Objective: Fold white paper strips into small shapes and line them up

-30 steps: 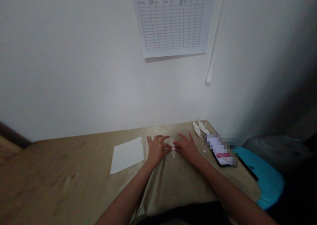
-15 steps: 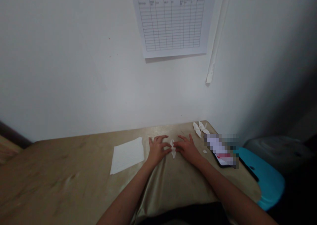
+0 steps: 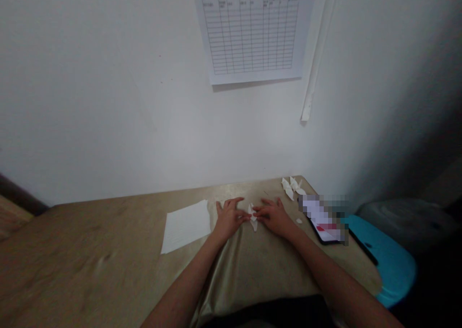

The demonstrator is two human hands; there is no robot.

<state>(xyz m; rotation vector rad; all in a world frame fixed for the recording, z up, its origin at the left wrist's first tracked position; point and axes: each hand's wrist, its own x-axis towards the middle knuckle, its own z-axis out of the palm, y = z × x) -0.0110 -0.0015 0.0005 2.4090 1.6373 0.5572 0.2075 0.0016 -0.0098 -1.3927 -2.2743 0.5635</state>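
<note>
Between my two hands is a small folded piece of white paper (image 3: 254,226), its pointed ends showing above and below the fingertips. My left hand (image 3: 229,218) pinches it from the left with thumb and index finger, the other fingers spread. From the right, my right hand (image 3: 276,217) grips the same paper with thumb and index finger, its remaining fingers raised. Left of my left hand lies a sheet of white paper (image 3: 186,228). Beyond my right hand, folded white paper figures (image 3: 292,187) sit at the table's far right corner.
The table (image 3: 108,251) has a brownish, creased cover and stands against a white wall. A phone (image 3: 321,220), partly blurred out, lies at the right edge by a tiny paper scrap (image 3: 299,220). A turquoise stool-like object (image 3: 393,265) is beside the table. A printed chart (image 3: 254,34) hangs above.
My fingertips have closed in slightly on the folded paper, and its lower point has shifted a little to the right. The sheet, phone and paper figures stay in place.
</note>
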